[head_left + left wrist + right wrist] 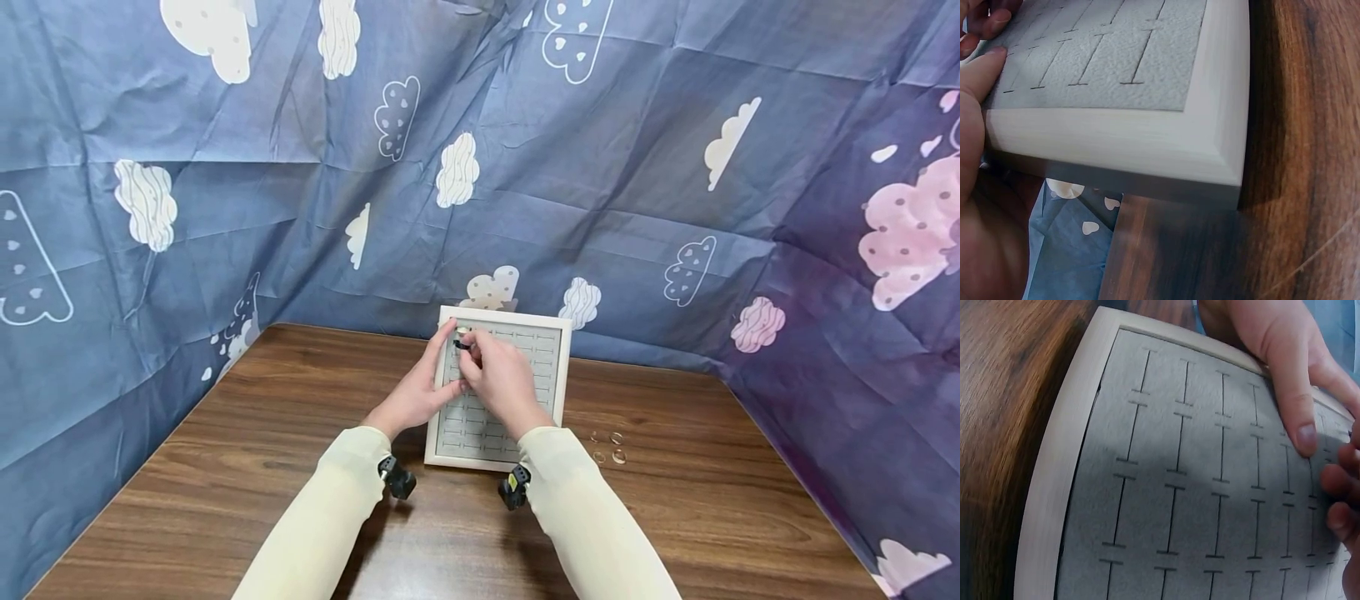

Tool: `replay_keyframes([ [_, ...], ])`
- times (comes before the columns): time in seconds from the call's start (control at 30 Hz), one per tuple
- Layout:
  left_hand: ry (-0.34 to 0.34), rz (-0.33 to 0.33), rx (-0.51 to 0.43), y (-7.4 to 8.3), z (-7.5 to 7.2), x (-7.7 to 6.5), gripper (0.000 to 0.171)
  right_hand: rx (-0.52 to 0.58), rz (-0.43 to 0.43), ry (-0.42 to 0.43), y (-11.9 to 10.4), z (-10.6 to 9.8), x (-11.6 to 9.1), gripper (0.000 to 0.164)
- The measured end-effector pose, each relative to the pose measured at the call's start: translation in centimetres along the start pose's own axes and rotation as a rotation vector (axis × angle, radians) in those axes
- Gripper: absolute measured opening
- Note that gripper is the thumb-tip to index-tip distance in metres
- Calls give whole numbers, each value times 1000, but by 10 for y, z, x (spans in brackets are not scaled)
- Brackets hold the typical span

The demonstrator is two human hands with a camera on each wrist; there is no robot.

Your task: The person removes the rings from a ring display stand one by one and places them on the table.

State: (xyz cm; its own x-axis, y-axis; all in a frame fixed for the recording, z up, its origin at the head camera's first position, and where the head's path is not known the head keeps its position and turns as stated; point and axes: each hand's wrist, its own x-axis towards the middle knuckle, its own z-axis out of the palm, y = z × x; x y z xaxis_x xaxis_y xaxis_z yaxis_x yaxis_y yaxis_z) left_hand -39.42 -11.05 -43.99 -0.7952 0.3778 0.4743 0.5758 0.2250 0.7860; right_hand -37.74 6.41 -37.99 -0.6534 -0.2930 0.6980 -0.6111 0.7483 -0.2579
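Working one framed board — two hands — four rings beside.

The right hand partly hides a small dark item; its form is indistinct.

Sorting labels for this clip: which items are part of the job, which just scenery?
Job:
- white-framed rectangular grey slotted panel
- small dark item at right grip, identity unclear
- four small shiny rings, probably

Scenery:
- blue cloud-print fabric backdrop
- brown wooden table
- black wrist cameras
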Motion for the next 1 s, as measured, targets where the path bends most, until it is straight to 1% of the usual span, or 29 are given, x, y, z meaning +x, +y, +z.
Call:
replay_keyframes([
  [0.27, -11, 5, -17, 0, 2, 0, 98, -29, -119, 68, 5, -3, -4, 10],
  [0.37, -20, 5, -10, 2, 2, 0, 98, -20, -140, 94, 6, -5, -6, 11],
  [0.53, -17, -3, -2, 4, 1, 1, 97, 17, -137, 112, 6, -11, -4, 15],
  [0.73, -8, -7, 7, 2, 1, 3, 96, 51, -120, 91, 5, -19, -5, 15],
  [1.0, -6, -26, 7, 2, 0, -1, 97, 56, -128, 80, 8, -27, -11, 13],
])
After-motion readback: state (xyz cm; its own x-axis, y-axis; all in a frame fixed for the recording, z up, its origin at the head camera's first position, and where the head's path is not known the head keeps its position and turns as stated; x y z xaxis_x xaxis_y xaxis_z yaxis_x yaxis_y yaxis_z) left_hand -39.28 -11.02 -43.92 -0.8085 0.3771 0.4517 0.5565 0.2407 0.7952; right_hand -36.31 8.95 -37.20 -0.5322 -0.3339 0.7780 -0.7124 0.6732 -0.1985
